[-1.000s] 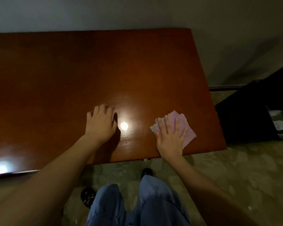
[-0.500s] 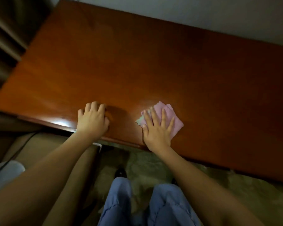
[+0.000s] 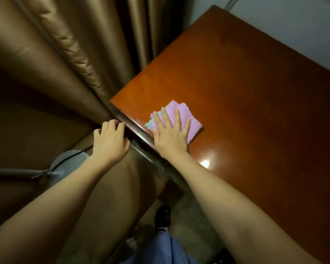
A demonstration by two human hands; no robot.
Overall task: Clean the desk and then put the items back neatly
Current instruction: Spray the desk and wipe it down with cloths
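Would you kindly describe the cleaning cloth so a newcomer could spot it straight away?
Find the reddish-brown desk and its corner nearest the brown curtain. There the right hand presses flat on a folded cloth. It is pink with a green edge, the only pale, soft thing on the wood.

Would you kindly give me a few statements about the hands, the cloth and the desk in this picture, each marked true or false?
1. The right hand lies flat on the pink cloth. True.
2. The cloth hangs over the desk's edge. False: it lies wholly on the desk, near its corner.
3. The left hand also presses the cloth. False: it is off the cloth, at the desk's edge, apart from it.
4. A brown curtain hangs beside the desk. True.
5. The right hand's fingers are curled into a fist. False: they are straight and spread.
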